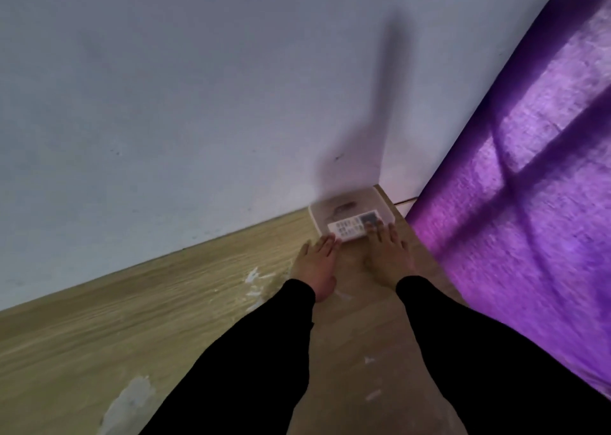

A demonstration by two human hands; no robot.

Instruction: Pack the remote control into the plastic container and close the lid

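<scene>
While remote lies in container, left hand at 7 o'clock, right hand at 5; fingers flat, together.

Both hands flat at plastic container, remote control inside

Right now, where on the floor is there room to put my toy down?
Bare wooden floor stretches along the grey wall, on the left hand's outer side. It is crowded in the corner: the clear plastic container with the white remote control sits there, both hands at it, the purple curtain close by.
</scene>
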